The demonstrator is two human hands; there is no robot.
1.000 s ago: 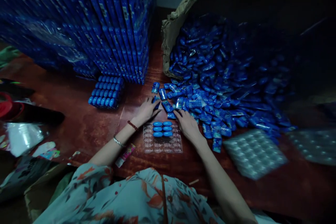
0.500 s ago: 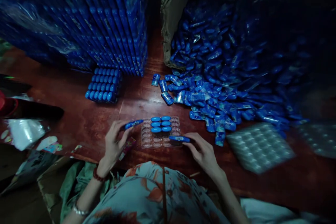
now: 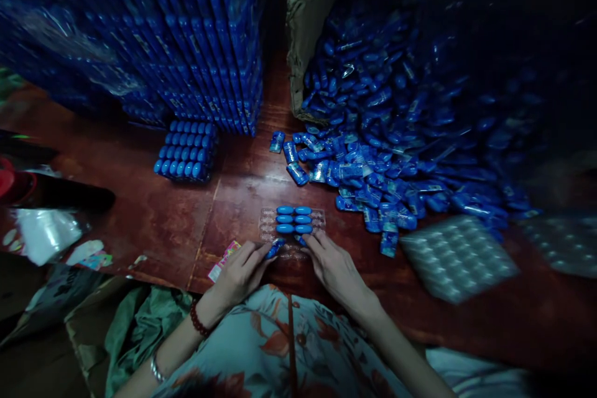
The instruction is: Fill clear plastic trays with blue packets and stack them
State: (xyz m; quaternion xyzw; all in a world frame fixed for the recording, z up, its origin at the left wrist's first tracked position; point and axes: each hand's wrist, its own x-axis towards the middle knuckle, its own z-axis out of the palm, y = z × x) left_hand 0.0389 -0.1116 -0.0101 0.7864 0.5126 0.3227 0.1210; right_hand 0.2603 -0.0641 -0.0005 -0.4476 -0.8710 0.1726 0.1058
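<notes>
Fingers of the left hand [image 3: 240, 269] pinch a slanted, glossy blue oblong packet [image 3: 275, 247], those of the right hand [image 3: 336, 267] a partly hidden matching packet [image 3: 300, 239], both over the clear moulded plastic tray [image 3: 268, 222], where a loosened grip could drop either askew.

The right hand [image 3: 336, 268] mostly hides its blue packet [image 3: 300, 239], and the top edge crops the stack [image 3: 196, 43].

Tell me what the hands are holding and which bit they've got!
The left hand pinches a blue packet by the end nearer its palm. The right hand has another blue packet, mostly hidden, so I can't tell which part.
</notes>
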